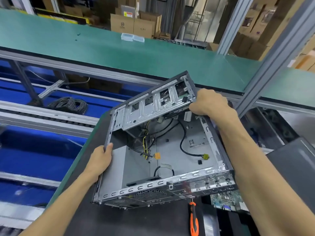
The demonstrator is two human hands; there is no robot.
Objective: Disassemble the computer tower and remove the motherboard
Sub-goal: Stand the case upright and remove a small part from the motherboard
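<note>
**Both hands on the stripped tower case**

Both hands grip the computer tower case [170,147], which sits open side up at the centre of view, tilted so its far end rides higher than its near end. Left hand [100,160], at 9 o'clock of the case, has its fingers curled round the left wall, thumb lying along the dark rim. Right hand [209,103], at 1 o'clock, clamps over the far right corner, fingers folded down onto the drive cage [153,106].

Largest in view is the green workbench [102,46], running across from 10 to 2 o'clock. Below the case lies a dark mat [127,222]. A grey side panel [293,167] lies at 3 o'clock, beside the right forearm.

Inside the case, the floor is bare grey sheet metal with loose cables: a bundle ending in an orange connector [157,156] near the middle, and a black lead ending in a yellow-green connector [205,157] at 3 o'clock of it.

The motherboard [226,201] lies outside the case at 5 o'clock, green, partly hidden under the case's near right corner. An orange-and-black screwdriver [193,218] lies on the mat at 6 o'clock, just left of the board. Two small clear plastic boxes [133,37] rest on the bench at 12 o'clock.
</note>
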